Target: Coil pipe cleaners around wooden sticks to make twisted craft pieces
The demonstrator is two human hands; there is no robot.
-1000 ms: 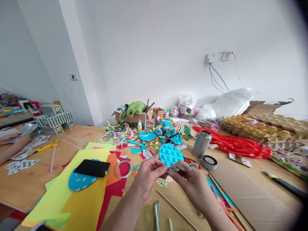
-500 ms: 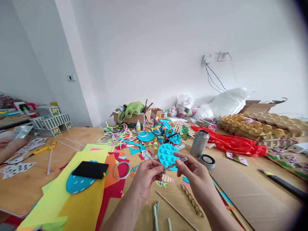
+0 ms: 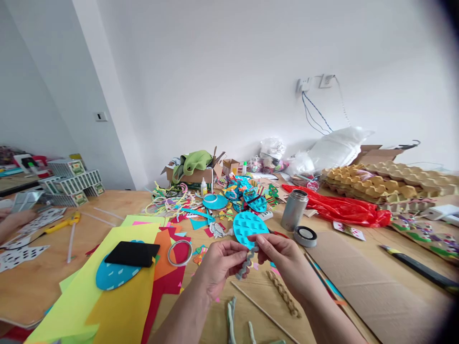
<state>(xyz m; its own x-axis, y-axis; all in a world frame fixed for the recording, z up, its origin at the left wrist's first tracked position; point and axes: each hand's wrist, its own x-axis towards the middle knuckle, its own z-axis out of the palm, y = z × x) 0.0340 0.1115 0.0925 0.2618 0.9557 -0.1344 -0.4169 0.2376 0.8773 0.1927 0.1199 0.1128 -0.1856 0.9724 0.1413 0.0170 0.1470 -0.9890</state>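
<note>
My left hand (image 3: 223, 263) and my right hand (image 3: 278, 252) are close together above the middle of the table, both pinching a short grey wavy strip (image 3: 245, 268). Its lower end hangs down by my left fingers. Whether it is braided or cut wavy, I cannot tell. Just behind my fingertips lies a blue disc (image 3: 248, 227) with darker blue squares. On the wood beneath my hands are a tan braid (image 3: 286, 295), a thin wooden stick (image 3: 261, 310) and pale green cords (image 3: 231, 317).
To the left, a black phone (image 3: 133, 253) rests over a blue oval on coloured paper (image 3: 77, 267). A roll of tape (image 3: 180, 252) lies beside it. A metal flask (image 3: 294, 210), its lid (image 3: 305, 235), cardboard (image 3: 362, 282) and a cutter knife (image 3: 419, 267) are on the right. Another person's hand (image 3: 16, 222) is far left.
The grey strip has swung from nearly level to hanging down steeply. My right hand has moved slightly left, nearer my left hand. The whole view has shifted a little.
</note>
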